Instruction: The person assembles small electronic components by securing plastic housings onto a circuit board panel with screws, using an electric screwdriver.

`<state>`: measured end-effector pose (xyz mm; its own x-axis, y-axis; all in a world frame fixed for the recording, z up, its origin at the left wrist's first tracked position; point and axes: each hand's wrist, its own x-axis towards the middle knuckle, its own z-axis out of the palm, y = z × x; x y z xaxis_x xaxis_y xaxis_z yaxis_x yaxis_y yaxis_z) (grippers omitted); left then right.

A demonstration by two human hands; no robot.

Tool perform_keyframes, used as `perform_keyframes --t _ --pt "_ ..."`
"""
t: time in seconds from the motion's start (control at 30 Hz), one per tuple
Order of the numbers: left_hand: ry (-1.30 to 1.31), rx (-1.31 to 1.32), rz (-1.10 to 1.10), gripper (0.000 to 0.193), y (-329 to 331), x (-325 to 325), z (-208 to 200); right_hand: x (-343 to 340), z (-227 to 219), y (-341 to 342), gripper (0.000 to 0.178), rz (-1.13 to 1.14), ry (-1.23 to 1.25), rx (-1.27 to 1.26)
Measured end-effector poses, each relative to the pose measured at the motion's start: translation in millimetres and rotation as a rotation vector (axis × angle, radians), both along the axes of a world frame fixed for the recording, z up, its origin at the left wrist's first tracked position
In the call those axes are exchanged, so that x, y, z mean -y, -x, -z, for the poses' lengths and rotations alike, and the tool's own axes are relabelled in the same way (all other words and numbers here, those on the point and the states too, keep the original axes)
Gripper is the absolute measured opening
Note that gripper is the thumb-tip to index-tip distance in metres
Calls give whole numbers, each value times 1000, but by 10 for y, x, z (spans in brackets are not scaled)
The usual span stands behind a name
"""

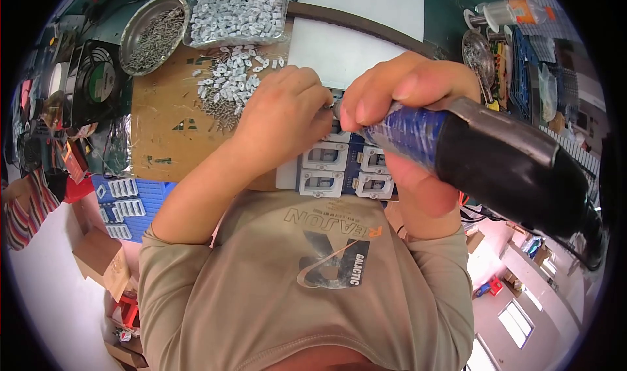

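My right hand [418,87] is wrapped round a power screwdriver [516,162] with a black body and a blue, tape-wrapped front. The tool lies tilted, its tip pointing left toward my left hand [284,113]. There the fingers are bent and pressed together close beside the tip; whatever they pinch is hidden. Just below both hands lies a blue circuit board panel [351,175] carrying white rectangular frames [322,183]. A heap of small white plastic parts [235,74] lies left of my left hand, with a pile of screws [221,106] against it.
A clear tub [238,41] of white parts and a metal bowl [140,61] of screws stand at the back left. White sheets [339,51] lie behind my hands. A black fan [98,80] is far left; a solder spool [499,15] sits back right.
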<state>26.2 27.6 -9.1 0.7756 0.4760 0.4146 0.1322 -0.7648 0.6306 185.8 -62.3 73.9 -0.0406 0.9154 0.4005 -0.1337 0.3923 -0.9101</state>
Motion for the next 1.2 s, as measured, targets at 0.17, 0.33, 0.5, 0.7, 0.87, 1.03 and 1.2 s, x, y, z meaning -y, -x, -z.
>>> perform_keyframes --t 0.17,0.33,0.5,0.7,0.87,1.03,1.2 --pt "-18 -2 -19 13 2 24 8 37 -33 -50 78 26 110 150" --pt "-5 -19 -15 17 10 15 -36 70 1 0 83 75 157 119" --pt "-20 13 -26 17 15 22 -38 123 25 90 89 144 215 76" --pt "-14 -64 -3 15 1 14 2 143 -5 76 90 196 159 2" --pt "26 -32 -49 11 248 -98 -156 149 105 -142 96 56 -295 -27" --pt "60 -210 -211 6 697 -238 -229 360 275 -149 89 178 -157 -160" --pt "12 -323 -231 7 883 -142 -158 415 328 -173 89 165 -125 -184"
